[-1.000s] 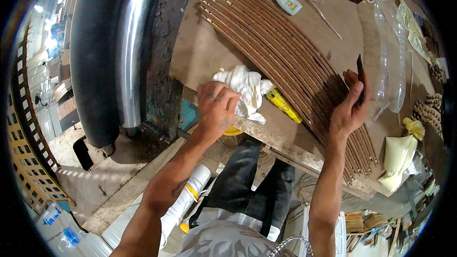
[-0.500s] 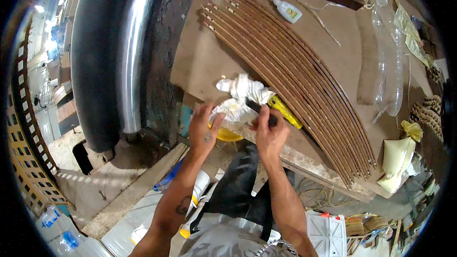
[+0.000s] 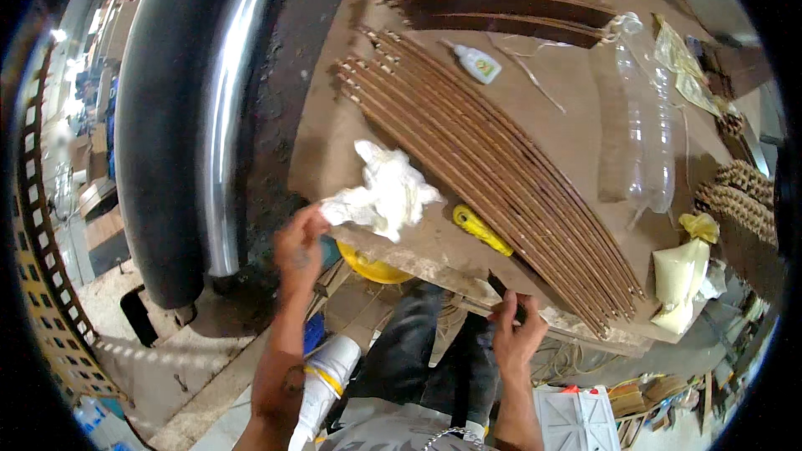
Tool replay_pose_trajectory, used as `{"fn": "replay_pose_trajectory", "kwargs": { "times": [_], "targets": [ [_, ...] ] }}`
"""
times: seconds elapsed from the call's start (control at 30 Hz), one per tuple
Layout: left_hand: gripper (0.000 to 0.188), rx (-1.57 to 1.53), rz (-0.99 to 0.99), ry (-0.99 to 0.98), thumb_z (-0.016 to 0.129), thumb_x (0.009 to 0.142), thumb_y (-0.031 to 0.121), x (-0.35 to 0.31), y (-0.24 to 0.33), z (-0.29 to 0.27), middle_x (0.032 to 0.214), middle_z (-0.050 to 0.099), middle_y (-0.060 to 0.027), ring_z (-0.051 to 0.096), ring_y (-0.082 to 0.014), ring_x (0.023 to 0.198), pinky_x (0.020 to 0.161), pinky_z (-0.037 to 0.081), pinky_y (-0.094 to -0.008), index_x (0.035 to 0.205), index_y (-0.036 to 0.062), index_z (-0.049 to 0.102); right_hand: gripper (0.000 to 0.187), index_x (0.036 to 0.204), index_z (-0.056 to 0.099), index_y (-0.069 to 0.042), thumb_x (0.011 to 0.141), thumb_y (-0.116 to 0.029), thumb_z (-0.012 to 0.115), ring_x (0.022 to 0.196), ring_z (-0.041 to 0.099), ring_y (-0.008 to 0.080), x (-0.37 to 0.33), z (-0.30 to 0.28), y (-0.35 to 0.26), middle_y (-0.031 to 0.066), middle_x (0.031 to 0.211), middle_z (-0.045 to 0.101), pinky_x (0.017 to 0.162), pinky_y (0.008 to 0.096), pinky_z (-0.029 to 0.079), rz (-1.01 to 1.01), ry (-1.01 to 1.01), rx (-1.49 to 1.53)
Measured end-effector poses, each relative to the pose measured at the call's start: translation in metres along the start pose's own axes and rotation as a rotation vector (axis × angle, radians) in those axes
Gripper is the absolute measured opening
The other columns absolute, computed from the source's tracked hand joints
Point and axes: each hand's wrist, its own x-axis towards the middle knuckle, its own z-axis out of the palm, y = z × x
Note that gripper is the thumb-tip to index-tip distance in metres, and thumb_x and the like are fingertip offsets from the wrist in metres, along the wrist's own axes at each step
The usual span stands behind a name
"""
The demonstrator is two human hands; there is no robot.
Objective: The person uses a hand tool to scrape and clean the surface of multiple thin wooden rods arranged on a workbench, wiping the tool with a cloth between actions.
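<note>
A crumpled white cloth (image 3: 391, 188) lies bunched on the brown board, to the left of the curved strips. My left hand (image 3: 299, 238) pinches its near left corner at the board's edge. In my right hand (image 3: 516, 326), fingers closed, is a dark narrow tool (image 3: 497, 284) with a thin, pointed end; its exact kind does not show. That hand is over the near edge, apart from the cloth. Between the two lies a yellow tool (image 3: 482, 230) with a rounded head, close against the bundle of long brown strips (image 3: 493, 167).
A second stack of brown strips (image 3: 501, 12) lies at the back, near a white glue bottle (image 3: 478, 64). Clear plastic (image 3: 643, 117) and a tied bag of pale stuff (image 3: 681, 280) are at right. Left stands a large dark roller (image 3: 163, 134); below the board's edge hangs something yellow (image 3: 372, 266).
My left hand has moved left, drawing out the cloth's corner. My right hand, with the dark tool, has come away from the cloth, nearer me and to the right. The view has shifted.
</note>
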Motion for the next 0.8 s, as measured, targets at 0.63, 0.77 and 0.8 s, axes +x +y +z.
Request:
{"fn": "replay_pose_trajectory", "kwargs": {
  "times": [0.63,0.77,0.8],
  "targets": [
    [0.039,-0.074,0.036,-0.561,0.058,0.1,0.027,-0.035,0.048,0.053,0.055,0.049,-0.0011,0.051,-0.0114,0.05,0.053,0.043,-0.0286,0.069,0.0044,0.051,0.035,0.124,0.063,-0.005,0.089,-0.001,0.064,0.098,0.066,0.0348,0.011,-0.103,0.033,0.0187,0.109,0.067,0.081,0.0378,0.054,-0.232,0.722,-0.12],
    [0.033,-0.254,0.013,-0.885,0.057,0.1,0.023,-0.078,0.039,0.078,0.065,0.057,-0.004,0.057,-0.015,0.062,0.066,0.048,-0.0289,0.078,-0.0005,0.055,0.022,0.11,0.065,-0.003,0.089,-0.004,0.063,0.089,0.066,0.0364,-0.102,-0.053,0.127,0.0161,0.098,0.067,0.076,0.0392,0.054,0.109,0.626,-0.008],
    [0.029,-0.182,-0.03,-0.966,0.055,0.101,0.021,-0.083,0.042,0.079,0.069,0.061,-0.0062,0.059,-0.0156,0.067,0.068,0.049,-0.0292,0.086,-0.0037,0.059,0.022,0.11,0.065,-0.003,0.089,-0.006,0.062,0.089,0.066,0.0368,-0.136,-0.039,0.148,0.0164,0.097,0.067,0.077,0.0403,0.054,0.232,0.6,-0.04]
  ]
}}
